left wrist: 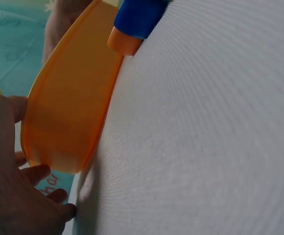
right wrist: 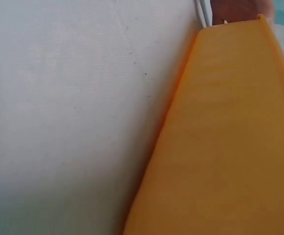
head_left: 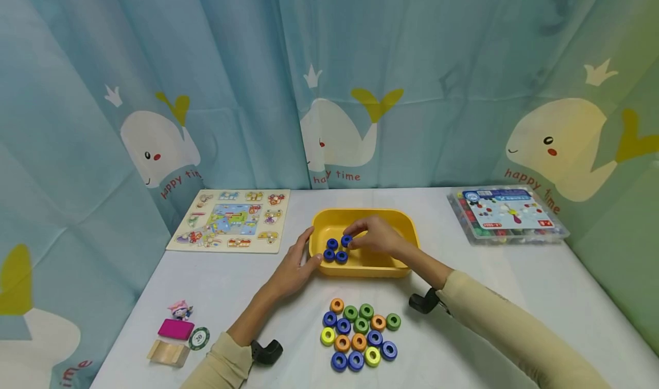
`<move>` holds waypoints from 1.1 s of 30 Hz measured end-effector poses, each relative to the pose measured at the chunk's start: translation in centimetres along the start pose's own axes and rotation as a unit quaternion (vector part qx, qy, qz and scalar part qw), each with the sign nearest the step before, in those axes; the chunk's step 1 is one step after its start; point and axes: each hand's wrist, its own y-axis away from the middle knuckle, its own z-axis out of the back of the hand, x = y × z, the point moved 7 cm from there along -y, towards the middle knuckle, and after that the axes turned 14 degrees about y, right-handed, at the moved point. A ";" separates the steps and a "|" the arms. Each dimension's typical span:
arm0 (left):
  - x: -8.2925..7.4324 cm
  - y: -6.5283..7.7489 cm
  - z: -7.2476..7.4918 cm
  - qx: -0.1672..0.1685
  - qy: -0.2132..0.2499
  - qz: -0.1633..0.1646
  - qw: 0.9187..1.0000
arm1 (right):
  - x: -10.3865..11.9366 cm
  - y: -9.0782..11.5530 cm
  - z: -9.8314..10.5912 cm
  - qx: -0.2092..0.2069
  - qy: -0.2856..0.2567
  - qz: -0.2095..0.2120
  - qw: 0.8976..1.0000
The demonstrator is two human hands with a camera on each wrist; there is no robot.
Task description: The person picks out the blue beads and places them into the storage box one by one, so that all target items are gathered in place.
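Note:
A yellow plastic tray (head_left: 370, 272) sits on the white table. At its left end my left hand (head_left: 293, 266) grips the rim, thumb at the near corner; the left wrist view shows that hand (left wrist: 14, 171) against the tray's wall (left wrist: 66, 112). Inside the tray, my right hand (head_left: 378, 236) pinches a blue ring-shaped bead (head_left: 346, 241) between thumb and fingers. Beside it lie three more blue ring beads (head_left: 341, 257) at the tray's left side. The right wrist view shows the tray's outer wall (right wrist: 230, 132); the right hand's fingers are out of that view.
Nearer me lies a group of blue, green, orange and yellow ring beads (head_left: 358, 341). A wooden puzzle board (head_left: 273, 237) is back left, a clear bead box (head_left: 507, 214) back right. Front left are a figurine (head_left: 181, 310), pink block (head_left: 176, 329), round chip (head_left: 199, 338) and wooden block (head_left: 168, 353).

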 end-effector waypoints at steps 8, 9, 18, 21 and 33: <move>-0.1 0.0 -0.1 0.000 0.002 -0.006 1.000 | -0.5 -0.6 -1.2 0.018 -0.003 -0.015 1.000; -0.1 0.0 0.0 0.000 0.002 -0.006 1.000 | -0.4 -0.6 -1.3 0.021 -0.001 -0.014 1.000; -0.2 0.1 0.0 0.002 -0.001 -0.008 1.000 | 0.1 -0.4 -1.8 0.027 0.024 -0.001 0.999; -0.1 0.0 0.1 0.002 -0.003 -0.007 1.000 | 0.4 -0.5 -1.7 0.028 0.033 0.003 0.999; -0.2 0.1 0.1 0.005 -0.003 -0.019 1.000 | 3.4 6.8 2.4 -0.057 0.051 0.061 0.995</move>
